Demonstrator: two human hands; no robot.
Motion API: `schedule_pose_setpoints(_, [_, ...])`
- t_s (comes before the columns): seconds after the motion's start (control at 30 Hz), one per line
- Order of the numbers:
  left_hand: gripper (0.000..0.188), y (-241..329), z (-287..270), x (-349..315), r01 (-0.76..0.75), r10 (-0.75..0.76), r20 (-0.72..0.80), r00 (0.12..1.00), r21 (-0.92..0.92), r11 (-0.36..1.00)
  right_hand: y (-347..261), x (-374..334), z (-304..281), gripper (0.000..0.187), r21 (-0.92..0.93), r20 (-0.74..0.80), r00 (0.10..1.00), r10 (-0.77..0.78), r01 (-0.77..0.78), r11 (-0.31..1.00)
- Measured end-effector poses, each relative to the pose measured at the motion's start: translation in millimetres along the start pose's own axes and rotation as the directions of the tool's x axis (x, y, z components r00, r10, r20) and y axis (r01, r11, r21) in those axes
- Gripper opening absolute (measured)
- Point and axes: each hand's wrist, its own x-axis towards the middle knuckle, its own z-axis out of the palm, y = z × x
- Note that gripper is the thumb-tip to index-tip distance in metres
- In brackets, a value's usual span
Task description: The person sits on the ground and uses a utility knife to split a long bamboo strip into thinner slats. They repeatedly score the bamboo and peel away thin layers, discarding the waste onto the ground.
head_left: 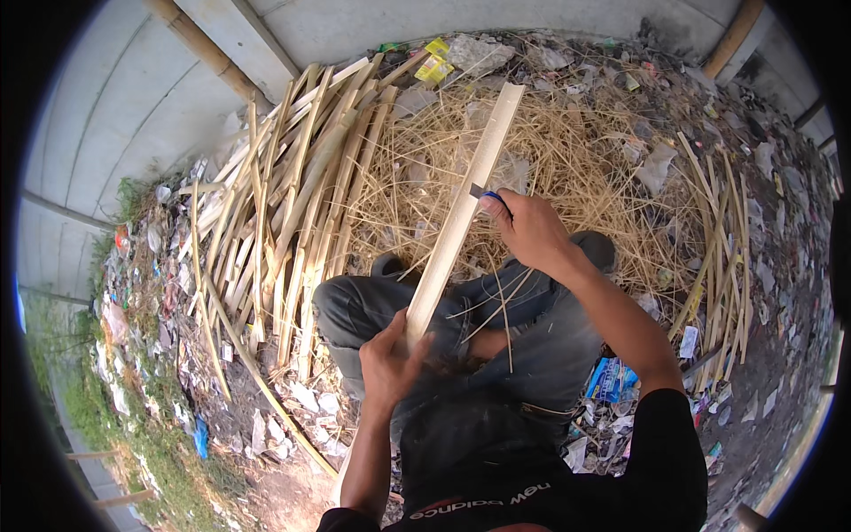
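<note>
A long, pale split-bamboo strip [450, 232] slants across my crossed legs, its far end raised over the shavings. My left hand [388, 363] is closed round its near part, by my knee. In my right hand [535, 232] is a small knife [490, 197] with a blue handle. Its short, dark blade lies across the strip, touching or just over the upper middle; I cannot tell which. The fingers under the knife handle are partly hidden. A few thin curled shavings [503, 306] lie on my trousers.
A heap of split bamboo strips [306, 177] lies to the left. Bamboo shavings [576, 177] pile up ahead. More thin strips [727, 257] lie at the right. Litter surrounds me, including a blue packet [610, 379] by my right knee. A grey wall [390, 22] stands beyond.
</note>
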Motion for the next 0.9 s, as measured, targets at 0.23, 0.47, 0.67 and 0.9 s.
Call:
schedule_pose_setpoints(0.23, [0.057,-3,-5,-2,-0.112,0.110,-0.157,0.981,-0.004,0.994,-12,10,-5,0.059,-0.005,0.117,0.987,0.109,-0.109,0.994])
schedule_pose_setpoints(0.47, [0.059,16,-12,14,-0.095,0.106,-0.211,0.972,0.063,0.993,-12,-3,-3,0.056,0.148,-0.006,0.992,0.123,-0.121,0.982])
schedule_pose_setpoints(0.67, [0.058,-4,-12,1,-0.076,0.108,-0.182,0.977,0.175,0.982,-18,19,-47,0.054,0.027,-0.099,0.983,0.153,-0.151,0.988])
schedule_pose_setpoints(0.9, [0.057,1,-9,0,-0.069,0.105,-0.190,0.976,0.188,0.980,-12,10,-16,0.060,-0.017,-0.035,0.998,0.055,-0.056,0.998])
